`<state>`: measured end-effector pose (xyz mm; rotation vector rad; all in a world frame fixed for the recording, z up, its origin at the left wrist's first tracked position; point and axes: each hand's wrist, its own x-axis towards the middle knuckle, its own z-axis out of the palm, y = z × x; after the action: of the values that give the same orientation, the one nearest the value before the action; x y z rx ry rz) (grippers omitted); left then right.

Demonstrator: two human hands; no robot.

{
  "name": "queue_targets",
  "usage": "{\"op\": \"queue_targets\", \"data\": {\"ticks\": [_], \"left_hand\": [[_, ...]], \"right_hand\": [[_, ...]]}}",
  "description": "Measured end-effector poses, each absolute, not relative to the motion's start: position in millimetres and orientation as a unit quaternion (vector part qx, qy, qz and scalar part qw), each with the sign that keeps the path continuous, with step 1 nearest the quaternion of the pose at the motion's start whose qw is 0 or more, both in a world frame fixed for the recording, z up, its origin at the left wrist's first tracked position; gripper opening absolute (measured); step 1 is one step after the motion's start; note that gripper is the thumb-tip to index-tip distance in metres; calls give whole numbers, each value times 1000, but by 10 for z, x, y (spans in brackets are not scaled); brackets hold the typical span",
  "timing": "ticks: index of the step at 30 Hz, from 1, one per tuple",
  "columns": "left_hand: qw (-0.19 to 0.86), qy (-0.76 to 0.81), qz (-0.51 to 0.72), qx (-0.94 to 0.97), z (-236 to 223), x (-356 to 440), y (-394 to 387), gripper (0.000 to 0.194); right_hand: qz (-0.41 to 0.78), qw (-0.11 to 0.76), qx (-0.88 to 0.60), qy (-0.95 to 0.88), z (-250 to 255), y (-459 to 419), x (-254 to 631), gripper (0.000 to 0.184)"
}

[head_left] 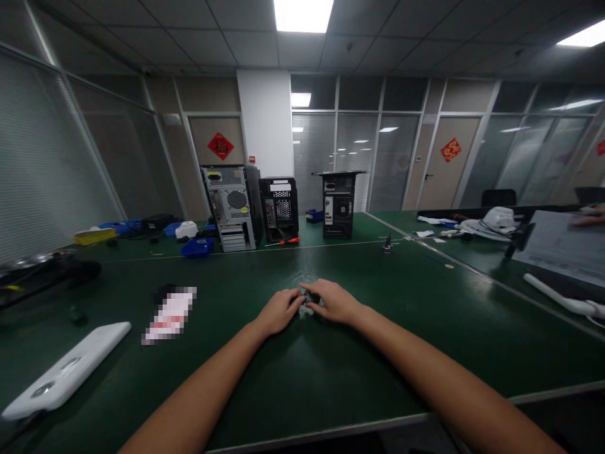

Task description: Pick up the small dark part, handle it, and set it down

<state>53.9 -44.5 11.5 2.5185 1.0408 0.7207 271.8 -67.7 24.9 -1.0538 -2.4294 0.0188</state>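
My left hand and my right hand meet over the middle of the green table. Between their fingertips lies a small dark part with something pale under it. Both hands have curled fingers pinched on this small part. I cannot make out what the part is. My forearms reach in from the near edge.
Three open computer cases stand at the far side, with a red-handled screwdriver and blue trays. A white panel lies near left. Another person's hand and papers are far right.
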Motion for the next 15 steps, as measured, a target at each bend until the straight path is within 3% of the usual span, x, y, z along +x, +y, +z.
{"op": "queue_targets", "data": {"ticks": [8,12,15], "left_hand": [[138,370,263,880,108,545,-420,32],[114,382,228,888,87,532,-399,33],[115,369,209,899,68,523,-387,33]], "right_hand": [[-1,270,-405,-873,186,-617,2777,51],[58,339,-437,-831,173,-564,2815,41],[114,342,-408,-839,160,-582,2789,36]]}}
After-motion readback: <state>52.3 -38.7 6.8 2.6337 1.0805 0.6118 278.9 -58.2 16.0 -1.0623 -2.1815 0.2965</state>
